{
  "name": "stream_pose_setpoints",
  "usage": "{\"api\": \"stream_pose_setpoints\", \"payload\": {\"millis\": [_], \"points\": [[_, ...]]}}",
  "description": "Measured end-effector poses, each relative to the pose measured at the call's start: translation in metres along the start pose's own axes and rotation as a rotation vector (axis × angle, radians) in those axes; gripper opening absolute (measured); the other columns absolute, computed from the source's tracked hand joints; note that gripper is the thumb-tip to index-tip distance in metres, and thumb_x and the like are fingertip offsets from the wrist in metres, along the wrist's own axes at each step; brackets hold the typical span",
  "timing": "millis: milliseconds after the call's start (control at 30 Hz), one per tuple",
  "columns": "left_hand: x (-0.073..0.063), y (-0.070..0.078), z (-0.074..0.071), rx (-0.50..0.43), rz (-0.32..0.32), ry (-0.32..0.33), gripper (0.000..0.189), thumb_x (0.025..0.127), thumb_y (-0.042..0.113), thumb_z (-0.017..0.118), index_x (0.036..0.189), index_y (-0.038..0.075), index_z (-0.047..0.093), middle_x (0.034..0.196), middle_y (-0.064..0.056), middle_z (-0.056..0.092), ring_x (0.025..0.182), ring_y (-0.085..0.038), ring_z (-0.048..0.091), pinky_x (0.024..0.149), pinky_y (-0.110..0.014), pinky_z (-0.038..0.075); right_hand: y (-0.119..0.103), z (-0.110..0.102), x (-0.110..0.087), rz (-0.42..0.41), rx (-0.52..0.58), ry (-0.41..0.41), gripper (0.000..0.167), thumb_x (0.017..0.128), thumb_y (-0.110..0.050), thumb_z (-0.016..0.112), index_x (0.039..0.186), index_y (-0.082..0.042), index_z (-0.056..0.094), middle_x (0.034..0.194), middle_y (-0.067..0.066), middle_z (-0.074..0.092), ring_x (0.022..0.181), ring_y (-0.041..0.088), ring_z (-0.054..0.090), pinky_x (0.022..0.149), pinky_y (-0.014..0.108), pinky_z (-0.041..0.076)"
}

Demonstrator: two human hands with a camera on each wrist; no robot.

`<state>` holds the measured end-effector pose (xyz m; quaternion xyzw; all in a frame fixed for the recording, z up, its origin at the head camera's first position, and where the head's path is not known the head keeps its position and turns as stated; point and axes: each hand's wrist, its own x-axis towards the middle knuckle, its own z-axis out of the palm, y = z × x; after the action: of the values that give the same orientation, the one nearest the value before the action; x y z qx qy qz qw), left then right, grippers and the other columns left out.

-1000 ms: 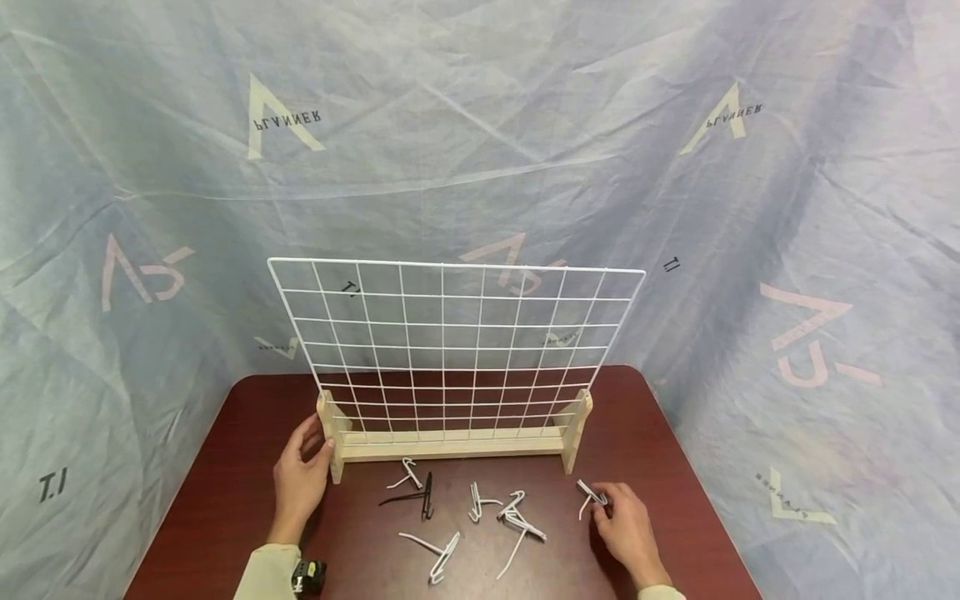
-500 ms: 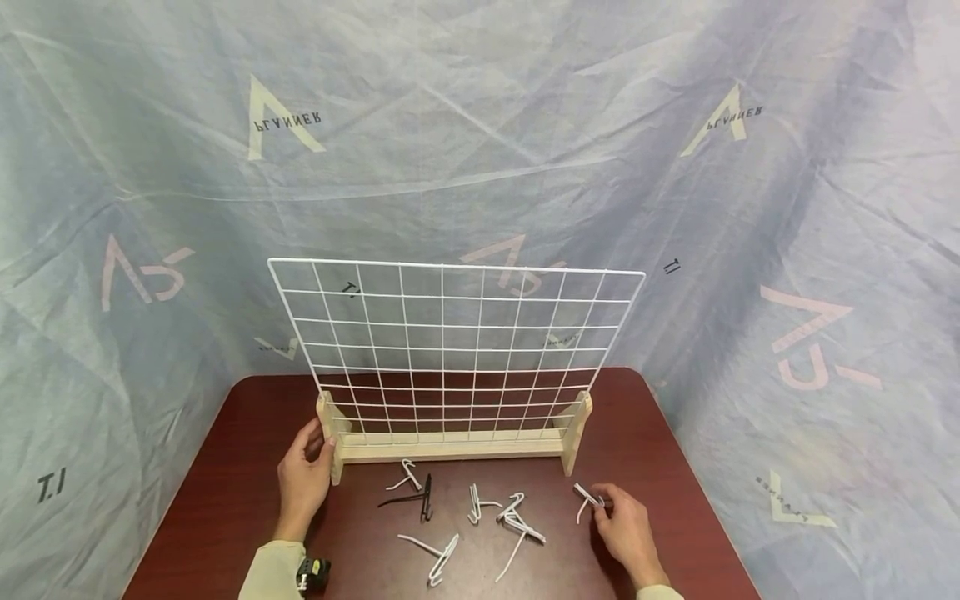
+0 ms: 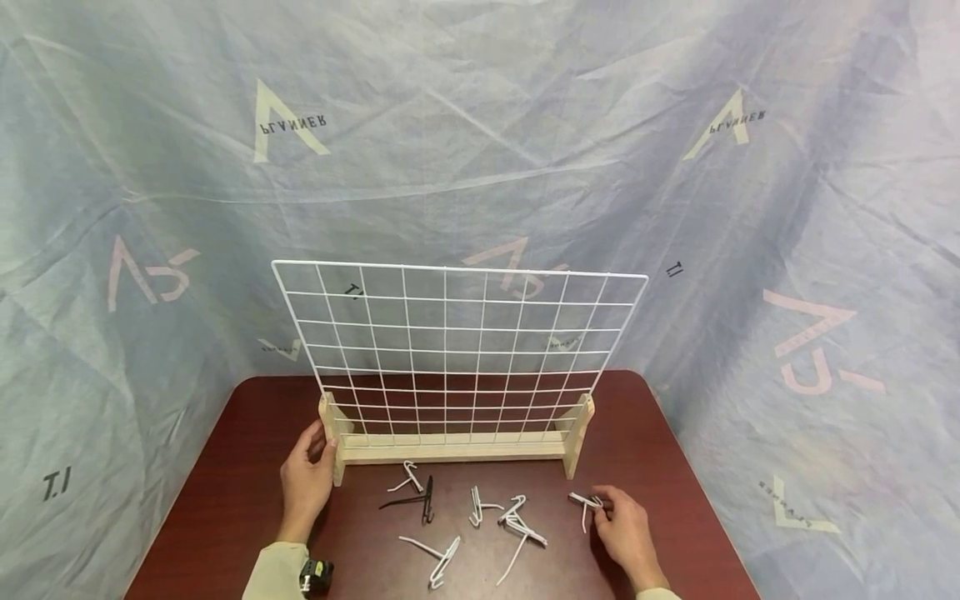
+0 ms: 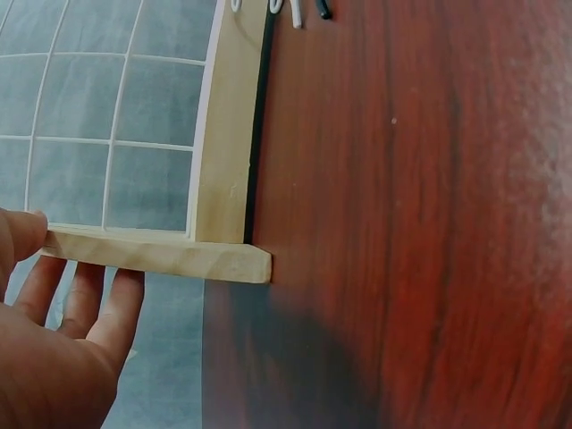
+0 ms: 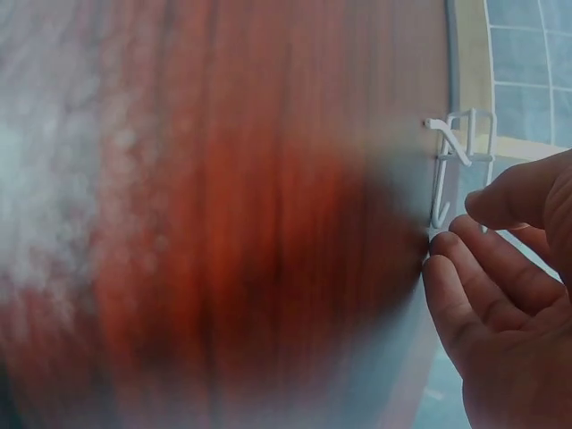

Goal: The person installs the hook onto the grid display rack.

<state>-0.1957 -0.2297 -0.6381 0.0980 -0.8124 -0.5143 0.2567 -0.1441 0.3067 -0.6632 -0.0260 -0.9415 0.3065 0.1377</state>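
My left hand [image 3: 306,490] grips the left upright [image 3: 332,442] of a wooden stand. In the left wrist view the thumb lies on one face of this upright [image 4: 161,253] and the fingers touch the other. The stand holds a white wire grid panel [image 3: 446,350], which leans back. Right of the stand, my right hand [image 3: 626,527] pinches a white wire hook [image 3: 583,500] between thumb and fingertips, its prong pointing down toward the near edge. From the right wrist, the same hook [image 5: 439,174] sticks out beyond the fingertips, partly hidden by them.
Loose hooks lie on the dark red table [image 3: 202,500] before the stand: a black hook [image 3: 427,500] beside a white hook [image 3: 408,477], a white hook [image 3: 476,507], overlapping hooks [image 3: 517,521] and a nearer white hook [image 3: 446,560]. Printed grey cloth [image 3: 480,125] hangs behind and at both sides.
The hook in my right hand has turned, so its bar lies more level and its prong points more straight down. My left hand has stayed on the upright, its wrist shifted slightly right.
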Motion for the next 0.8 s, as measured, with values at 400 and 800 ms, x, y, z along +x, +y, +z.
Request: {"api": "stream_pose_setpoints", "payload": {"millis": [400, 800], "points": [[-0.001, 0.002, 0.001, -0.019, -0.006, 0.01, 0.046, 0.102, 0.009, 0.071, 0.147, 0.012, 0.063, 0.135, -0.016, 0.072, 0.112, -0.013, 0.068, 0.076, 0.0, 0.047, 0.003, 0.001, 0.008, 0.041, 0.017, -0.001, 0.031, 0.086, 0.002, 0.08, 0.115, -0.005, 0.076, 0.102, 0.009, 0.078, 0.081, 0.014, 0.074, 0.064, 0.023, 0.055], [-0.001, 0.0, 0.002, -0.031, 0.007, 0.008, 0.045, 0.103, 0.01, 0.068, 0.148, 0.009, 0.061, 0.136, -0.02, 0.07, 0.114, -0.024, 0.067, 0.077, 0.001, 0.046, 0.002, 0.003, 0.014, 0.111, 0.001, -0.031, 0.027, 0.087, -0.006, 0.081, 0.114, -0.005, 0.075, 0.102, 0.006, 0.079, 0.088, 0.018, 0.074, 0.078, 0.035, 0.059]]}}
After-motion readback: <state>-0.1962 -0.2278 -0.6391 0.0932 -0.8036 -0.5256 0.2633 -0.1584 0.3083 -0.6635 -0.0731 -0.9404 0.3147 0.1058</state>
